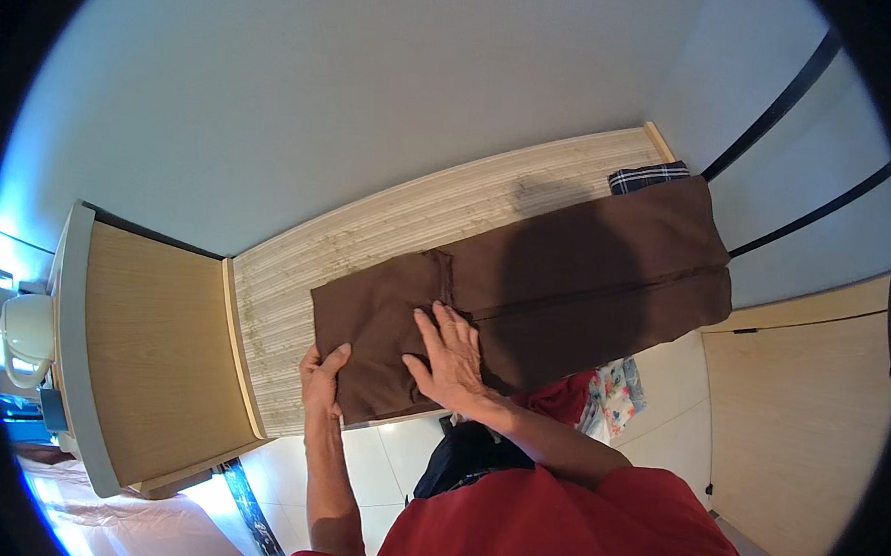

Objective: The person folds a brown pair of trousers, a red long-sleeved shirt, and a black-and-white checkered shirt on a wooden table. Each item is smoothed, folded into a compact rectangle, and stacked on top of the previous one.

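Note:
A brown cloth [565, 261], with seams along its middle and across its left part, lies spread over a bench-like surface with a ribbed mat [388, 231]. At its left end my left hand [324, 377] grips the edge, thumb on top and the fingers partly hidden behind the cloth. My right hand [449, 356] rests flat on the cloth with its fingers spread, just below the cross seam. A folded dark plaid cloth [647, 177] shows from under the brown cloth's far right corner.
A wooden cabinet side [163, 340] stands left, with a cream pot [27, 330] on its top. Red cloth [559, 397] and floral cloth [615, 397] lie below the brown cloth's near edge. A pale wall rises behind the mat. Wooden panels [790, 412] stand at right.

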The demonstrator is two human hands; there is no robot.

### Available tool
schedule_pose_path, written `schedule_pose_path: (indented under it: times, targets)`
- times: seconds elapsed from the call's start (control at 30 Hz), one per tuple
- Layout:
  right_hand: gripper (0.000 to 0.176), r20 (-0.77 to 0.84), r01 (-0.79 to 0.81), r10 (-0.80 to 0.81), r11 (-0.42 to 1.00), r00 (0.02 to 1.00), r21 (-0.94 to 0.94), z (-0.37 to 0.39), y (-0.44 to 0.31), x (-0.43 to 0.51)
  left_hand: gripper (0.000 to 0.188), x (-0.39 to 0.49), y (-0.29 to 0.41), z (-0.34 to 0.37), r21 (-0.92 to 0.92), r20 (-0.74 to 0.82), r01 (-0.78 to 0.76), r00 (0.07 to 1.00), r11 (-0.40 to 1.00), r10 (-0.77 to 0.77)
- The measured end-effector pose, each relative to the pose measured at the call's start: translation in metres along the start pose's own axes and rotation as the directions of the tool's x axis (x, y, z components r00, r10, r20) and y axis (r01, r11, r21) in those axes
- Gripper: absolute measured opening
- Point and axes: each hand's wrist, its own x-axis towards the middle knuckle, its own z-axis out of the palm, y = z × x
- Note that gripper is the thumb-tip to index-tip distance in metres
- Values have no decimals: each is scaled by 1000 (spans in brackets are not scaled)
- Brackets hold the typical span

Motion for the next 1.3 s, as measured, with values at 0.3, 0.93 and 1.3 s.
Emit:
schedule_pose_path:
  times: [0.3,0.93,1.3]
  targets:
    - [68,94,-69,34,916,995,395,30,-19,12,30,-49,71,8,152,-99,-103,988,983,119]
    - [61,258,-528,624,295,737,796,-141,95,-5,51,-70,-18,172,486,520,-647,754,587,401]
    - [69,-38,-360,365,927,930,106,-111,75,-20,68,-48,-71,133,657,644,-754,554,-11,528]
